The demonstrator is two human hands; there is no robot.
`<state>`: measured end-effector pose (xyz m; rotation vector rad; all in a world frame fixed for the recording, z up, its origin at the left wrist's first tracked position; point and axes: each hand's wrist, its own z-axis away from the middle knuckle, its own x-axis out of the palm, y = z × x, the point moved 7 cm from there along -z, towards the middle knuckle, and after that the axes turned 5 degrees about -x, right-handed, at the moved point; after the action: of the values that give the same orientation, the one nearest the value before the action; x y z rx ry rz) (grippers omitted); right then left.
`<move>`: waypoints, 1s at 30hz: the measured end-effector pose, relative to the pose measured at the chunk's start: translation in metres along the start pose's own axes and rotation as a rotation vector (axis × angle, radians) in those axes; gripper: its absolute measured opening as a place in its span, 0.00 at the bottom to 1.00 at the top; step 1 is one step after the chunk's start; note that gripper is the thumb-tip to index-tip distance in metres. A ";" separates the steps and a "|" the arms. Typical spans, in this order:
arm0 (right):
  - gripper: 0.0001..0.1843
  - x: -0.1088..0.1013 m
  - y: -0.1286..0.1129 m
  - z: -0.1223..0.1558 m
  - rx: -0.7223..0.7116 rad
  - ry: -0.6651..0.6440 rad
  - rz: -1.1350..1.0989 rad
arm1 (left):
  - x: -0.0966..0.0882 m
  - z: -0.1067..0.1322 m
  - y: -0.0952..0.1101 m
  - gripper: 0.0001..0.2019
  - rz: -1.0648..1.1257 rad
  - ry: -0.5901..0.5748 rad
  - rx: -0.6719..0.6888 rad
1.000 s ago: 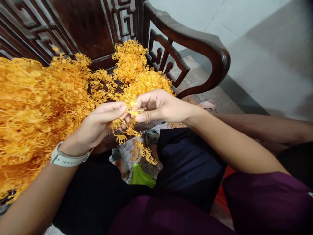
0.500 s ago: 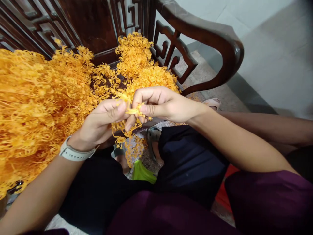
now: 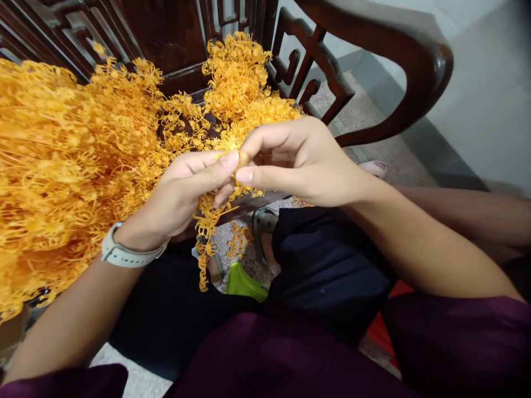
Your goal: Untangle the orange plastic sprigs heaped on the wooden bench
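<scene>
My left hand (image 3: 182, 193) and my right hand (image 3: 298, 160) meet fingertip to fingertip at the middle of the view. Both pinch a small orange plastic sprig (image 3: 215, 213) whose curly strands hang down below the fingers. A pale watch band (image 3: 124, 255) wraps my left wrist. Just behind and to the left lies a big heap of the same orange curly sprigs (image 3: 62, 166) on a dark carved wooden bench seat (image 3: 265, 199).
The bench's curved wooden armrest (image 3: 398, 50) arches over the upper right, with carved back panels (image 3: 166, 33) behind the heap. Below the hands are dark trousers, a green object (image 3: 240, 284) and sandalled feet on speckled floor. Another person's forearm (image 3: 468, 215) lies at right.
The view has shifted so the bench and heap sit higher and closer. My fingertips have closed tighter together on the sprig, and its hanging strands have swung slightly left.
</scene>
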<state>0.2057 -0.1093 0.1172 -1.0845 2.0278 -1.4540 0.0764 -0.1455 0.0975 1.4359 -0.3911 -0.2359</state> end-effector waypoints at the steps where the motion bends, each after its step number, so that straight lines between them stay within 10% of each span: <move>1: 0.16 0.002 0.001 0.000 0.003 -0.017 -0.028 | 0.000 0.000 0.000 0.23 0.018 0.006 0.006; 19: 0.13 0.014 -0.007 0.007 -0.014 -0.183 0.017 | -0.002 -0.003 0.022 0.29 0.340 0.088 0.153; 25: 0.12 -0.072 0.020 -0.010 -0.052 0.202 0.321 | -0.030 -0.010 -0.001 0.21 0.124 0.300 0.022; 30: 0.16 -0.140 0.085 -0.017 0.137 0.301 0.026 | -0.032 -0.011 -0.014 0.17 0.007 0.310 -0.080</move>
<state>0.2488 0.0236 0.0302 -0.8211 2.0902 -1.8040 0.0532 -0.1247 0.0790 1.3656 -0.1320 -0.0207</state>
